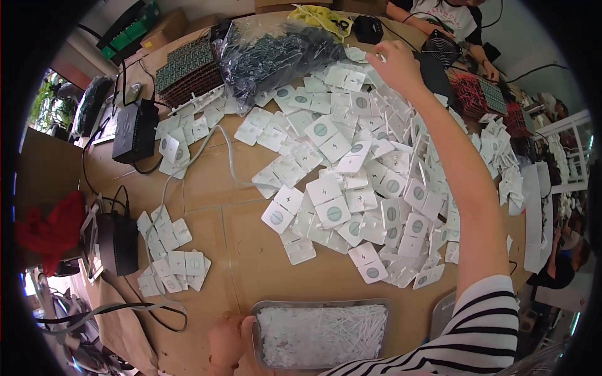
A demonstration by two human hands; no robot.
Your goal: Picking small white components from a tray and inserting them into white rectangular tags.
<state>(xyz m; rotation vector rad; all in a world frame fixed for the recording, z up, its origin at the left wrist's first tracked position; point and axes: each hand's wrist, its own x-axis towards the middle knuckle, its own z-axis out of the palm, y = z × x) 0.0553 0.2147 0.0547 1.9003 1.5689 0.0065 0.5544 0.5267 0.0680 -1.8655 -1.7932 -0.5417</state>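
My right arm, in a black-and-white striped sleeve, stretches over a big heap of white plastic switch-like plates [329,207], many with a round grey-green disc and a small dark mark. At the far end of the heap my right hand [401,67] is closed in a pinch; what its fingertips hold is too small to make out. A white piece [356,54] lies just left of them. Low in the view, my left hand [227,338] is curled beside the left rim of a metal tray [252,308]. Its thumb is at the rim, and its fingers are partly hidden. Small white plastic sticks [323,332] fill the tray.
A clear bag of dark parts [269,62] and stacked green circuit boards [188,72] stand at the back. Black boxes [118,243] with cables line the left, near small plate piles [179,269]. Across the table another person [448,19] works beside a black fan [441,49].
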